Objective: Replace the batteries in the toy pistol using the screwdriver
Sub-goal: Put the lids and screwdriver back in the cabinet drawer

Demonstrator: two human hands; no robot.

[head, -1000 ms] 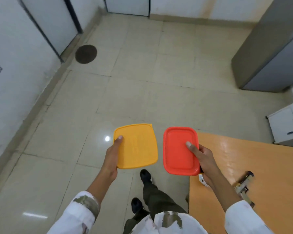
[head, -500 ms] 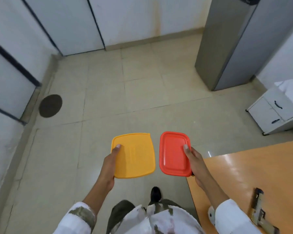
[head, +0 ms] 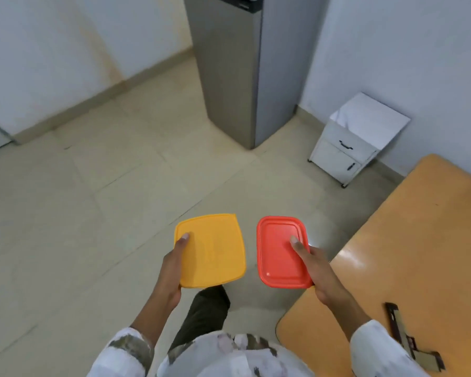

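Note:
My left hand (head: 173, 263) grips a square yellow container (head: 212, 250) by its left edge, thumb on the lid. My right hand (head: 314, 268) grips a rectangular red container (head: 279, 251) by its right edge, thumb on the lid. Both are held out level over the floor, side by side and apart. The toy pistol (head: 411, 342), tan and black, lies on the orange table (head: 405, 254) at the lower right, partly behind my right sleeve. No screwdriver or batteries are in view.
A tall grey cabinet (head: 237, 69) stands ahead against the wall. A small white drawer unit (head: 356, 140) sits in the corner to its right. Tiled floor (head: 93, 213) spreads to the left. My leg and shoe show below the containers.
The view has swung right: the grey cabinet and drawer unit now sit ahead and the table fills more of the right side. Both hands hold the containers as before.

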